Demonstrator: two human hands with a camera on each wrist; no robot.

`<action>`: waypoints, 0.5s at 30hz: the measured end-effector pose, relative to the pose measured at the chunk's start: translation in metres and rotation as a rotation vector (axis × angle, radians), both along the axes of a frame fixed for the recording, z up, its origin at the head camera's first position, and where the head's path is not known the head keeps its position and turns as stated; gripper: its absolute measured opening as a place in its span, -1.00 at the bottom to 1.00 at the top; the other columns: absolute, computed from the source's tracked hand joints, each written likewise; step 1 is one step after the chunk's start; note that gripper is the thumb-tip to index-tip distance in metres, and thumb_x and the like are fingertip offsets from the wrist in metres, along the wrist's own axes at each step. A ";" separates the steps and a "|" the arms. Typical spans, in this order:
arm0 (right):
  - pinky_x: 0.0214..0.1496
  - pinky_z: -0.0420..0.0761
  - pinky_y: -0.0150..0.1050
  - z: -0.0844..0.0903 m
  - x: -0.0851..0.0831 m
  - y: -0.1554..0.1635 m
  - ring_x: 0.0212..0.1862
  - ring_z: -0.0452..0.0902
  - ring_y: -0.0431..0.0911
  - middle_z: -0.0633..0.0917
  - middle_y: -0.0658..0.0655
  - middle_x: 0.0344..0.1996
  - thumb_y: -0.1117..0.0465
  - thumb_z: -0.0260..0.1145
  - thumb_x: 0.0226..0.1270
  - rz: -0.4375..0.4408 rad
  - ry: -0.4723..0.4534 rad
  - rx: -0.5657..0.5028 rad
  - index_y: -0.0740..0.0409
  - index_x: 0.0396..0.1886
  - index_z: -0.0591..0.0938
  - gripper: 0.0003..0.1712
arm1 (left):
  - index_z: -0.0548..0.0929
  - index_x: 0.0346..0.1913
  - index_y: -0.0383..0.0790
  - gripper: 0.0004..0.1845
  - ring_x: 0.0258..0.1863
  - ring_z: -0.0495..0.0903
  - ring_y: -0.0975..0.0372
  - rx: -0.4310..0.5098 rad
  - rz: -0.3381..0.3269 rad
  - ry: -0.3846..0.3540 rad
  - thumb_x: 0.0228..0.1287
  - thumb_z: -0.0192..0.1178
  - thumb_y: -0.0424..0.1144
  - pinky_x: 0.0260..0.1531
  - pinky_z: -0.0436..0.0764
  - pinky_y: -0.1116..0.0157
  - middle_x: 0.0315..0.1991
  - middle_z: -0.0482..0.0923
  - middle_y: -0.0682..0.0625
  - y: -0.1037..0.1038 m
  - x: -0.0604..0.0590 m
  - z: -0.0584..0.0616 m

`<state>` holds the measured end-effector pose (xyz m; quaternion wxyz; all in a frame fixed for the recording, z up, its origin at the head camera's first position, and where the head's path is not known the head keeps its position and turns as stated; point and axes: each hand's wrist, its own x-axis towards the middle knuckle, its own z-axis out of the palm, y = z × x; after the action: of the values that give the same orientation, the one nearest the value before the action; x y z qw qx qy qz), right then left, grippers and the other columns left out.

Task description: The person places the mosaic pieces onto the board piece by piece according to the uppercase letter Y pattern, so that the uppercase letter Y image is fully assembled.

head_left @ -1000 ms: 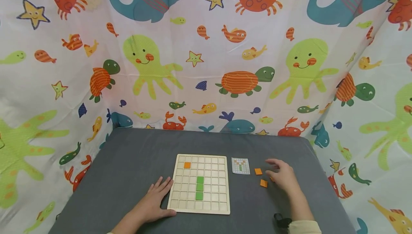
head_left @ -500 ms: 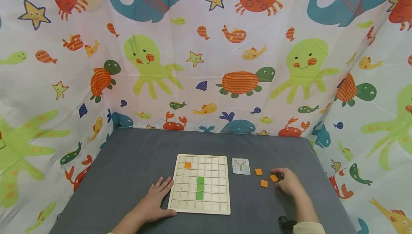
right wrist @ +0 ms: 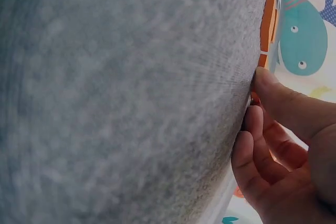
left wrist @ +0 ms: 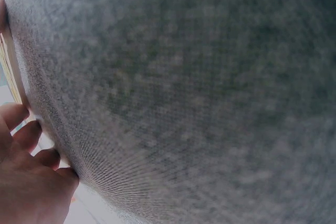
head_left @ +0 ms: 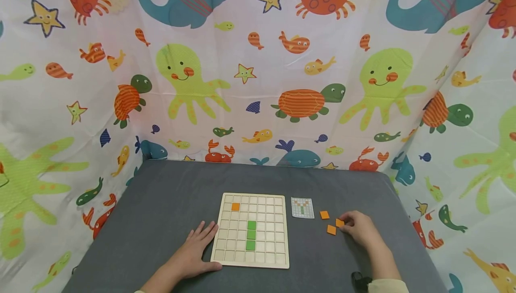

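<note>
A wooden grid board (head_left: pixel 266 228) lies on the grey table (head_left: pixel 169 194). It holds one orange tile (head_left: pixel 235 206) near its top left and a column of three green tiles (head_left: pixel 251 234) in the middle. My left hand (head_left: pixel 195 248) lies flat on the table against the board's left edge, its thumb along the near edge; the left wrist view shows its fingers (left wrist: pixel 31 182) beside the board's edge (left wrist: pixel 10 72). To the right of the board, my right hand (head_left: pixel 359 229) pinches a loose orange tile (head_left: pixel 340 222) with curled fingertips (right wrist: pixel 273 93).
A small pattern card (head_left: pixel 302 208) lies just right of the board's top corner. Two more loose orange tiles (head_left: pixel 324 215) (head_left: pixel 331 229) lie between the card and my right hand. A sea-animal curtain (head_left: pixel 258 82) closes in the table behind and at both sides.
My right hand drew back from over the loose tiles, settled on the table and closed its fingertips on the rightmost orange tile, which shifted slightly left. My left hand has not moved.
</note>
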<state>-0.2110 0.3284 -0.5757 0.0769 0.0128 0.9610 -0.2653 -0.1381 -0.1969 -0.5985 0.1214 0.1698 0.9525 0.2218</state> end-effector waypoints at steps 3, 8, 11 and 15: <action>-0.26 0.58 -0.11 0.000 -0.003 -0.003 -0.32 0.54 -0.13 0.65 0.09 -0.29 0.20 0.46 0.08 0.022 0.010 0.039 0.17 -0.16 0.69 -0.70 | 0.04 0.51 0.01 0.20 0.50 -0.15 -0.11 0.001 0.002 -0.001 -0.17 0.13 0.56 0.32 -0.02 -0.27 0.51 -0.01 -0.01 0.000 0.000 0.001; -0.17 0.59 -0.04 -0.001 -0.005 -0.007 -0.26 0.55 -0.09 0.65 0.10 -0.27 0.17 0.42 0.16 0.101 0.084 0.121 0.20 -0.12 0.70 -0.70 | 0.04 0.51 -0.01 0.20 0.50 -0.16 -0.11 -0.002 0.004 -0.008 -0.17 0.12 0.57 0.32 -0.02 -0.27 0.51 -0.01 -0.02 0.000 0.000 0.002; -0.09 0.58 0.02 0.000 -0.006 -0.010 -0.21 0.56 -0.03 0.64 0.13 -0.25 0.15 0.40 0.19 0.142 0.154 0.159 0.21 -0.11 0.70 -0.69 | 0.04 0.51 -0.01 0.21 0.50 -0.15 -0.11 -0.012 0.007 -0.005 -0.18 0.11 0.58 0.32 -0.01 -0.27 0.51 -0.01 -0.02 0.000 0.001 0.002; -0.04 0.57 0.05 0.005 -0.006 -0.017 -0.18 0.56 0.00 0.62 0.14 -0.22 0.17 0.38 0.20 0.143 0.199 0.177 0.23 -0.09 0.69 -0.69 | 0.04 0.51 -0.02 0.21 0.50 -0.15 -0.12 -0.010 0.004 -0.001 -0.18 0.12 0.58 0.32 -0.01 -0.27 0.51 -0.01 -0.03 -0.001 0.001 0.002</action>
<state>-0.2175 0.3119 -0.5709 -0.0013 -0.0752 0.9820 -0.1733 -0.1372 -0.1977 -0.5966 0.1223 0.1670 0.9539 0.2173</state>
